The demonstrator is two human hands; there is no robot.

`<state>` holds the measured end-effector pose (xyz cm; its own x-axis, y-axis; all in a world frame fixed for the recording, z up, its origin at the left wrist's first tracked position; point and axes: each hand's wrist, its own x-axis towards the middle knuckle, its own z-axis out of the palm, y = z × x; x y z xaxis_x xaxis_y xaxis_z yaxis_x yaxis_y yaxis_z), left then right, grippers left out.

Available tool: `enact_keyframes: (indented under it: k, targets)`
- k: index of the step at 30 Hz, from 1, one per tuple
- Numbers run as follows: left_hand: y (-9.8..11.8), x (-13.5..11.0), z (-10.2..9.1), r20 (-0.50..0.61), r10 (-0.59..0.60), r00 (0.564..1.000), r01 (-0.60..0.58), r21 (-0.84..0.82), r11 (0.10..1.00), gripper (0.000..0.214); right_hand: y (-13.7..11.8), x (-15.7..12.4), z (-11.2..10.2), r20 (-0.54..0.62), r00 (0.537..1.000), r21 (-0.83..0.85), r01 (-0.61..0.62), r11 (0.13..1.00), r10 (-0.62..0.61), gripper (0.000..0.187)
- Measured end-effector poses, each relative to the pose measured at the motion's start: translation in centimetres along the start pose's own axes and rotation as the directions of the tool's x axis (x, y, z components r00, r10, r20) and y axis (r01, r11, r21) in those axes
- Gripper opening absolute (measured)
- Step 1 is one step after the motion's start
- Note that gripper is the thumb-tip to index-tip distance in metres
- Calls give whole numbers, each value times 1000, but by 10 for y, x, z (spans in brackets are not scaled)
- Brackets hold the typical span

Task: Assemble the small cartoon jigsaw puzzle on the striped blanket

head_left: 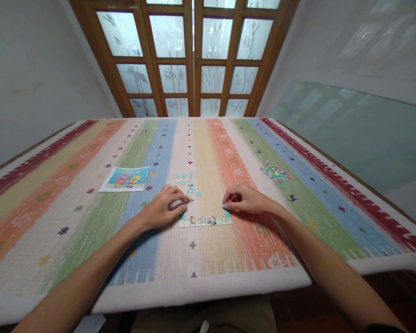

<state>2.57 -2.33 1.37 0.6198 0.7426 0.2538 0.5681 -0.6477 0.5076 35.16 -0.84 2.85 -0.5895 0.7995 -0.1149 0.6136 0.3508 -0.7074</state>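
Observation:
A strip of joined jigsaw puzzle pieces (pixel 205 221) lies flat on the patterned tablecloth, with teal pieces rising at both ends. My left hand (pixel 167 206) rests at the strip's left end, fingers curved and thumb apart from them, beside a teal piece (pixel 183 215) partly covered by the thumb. At the right end, my right hand (pixel 245 198) pinches a small teal puzzle piece (pixel 224 206) just above the strip's upturned corner. Several loose teal pieces (pixel 191 189) lie spread beyond the strip, near my left fingertips.
A mixed heap of puzzle pieces (pixel 276 174) sits at the right. Toward the left lies a reference picture (pixel 125 179) with cartoon figures. The striped tablecloth (pixel 208 259) hangs over the near table edge. A glass panel (pixel 353 138) leans on the right wall, and wooden doors (pixel 193 60) stand behind.

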Motion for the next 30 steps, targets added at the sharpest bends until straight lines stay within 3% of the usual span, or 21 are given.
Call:
enact_keyframes:
  k: [8, 14, 24, 30]
  targets:
    - [14, 11, 21, 53, 107, 993, -116, 218, 969, 34, -3, 2, 0, 10, 1000, -4, 13, 1000, -13, 20]
    - [11, 9, 10, 46, 127, 991, -134, 202, 970, 30, 1, 1, -1, 9, 1000, 2, 9, 1000, -9, 18]
    - [-15, 2, -6, -113, -19, 993, 43, 217, 975, 15, 1, 1, -1, 18, 1000, 18, 3, 1000, -4, 18]
    - [-25, 2, -8, -131, 15, 991, 20, 265, 964, 19, 1, 1, -1, 22, 1000, 14, -9, 1000, 9, 18]
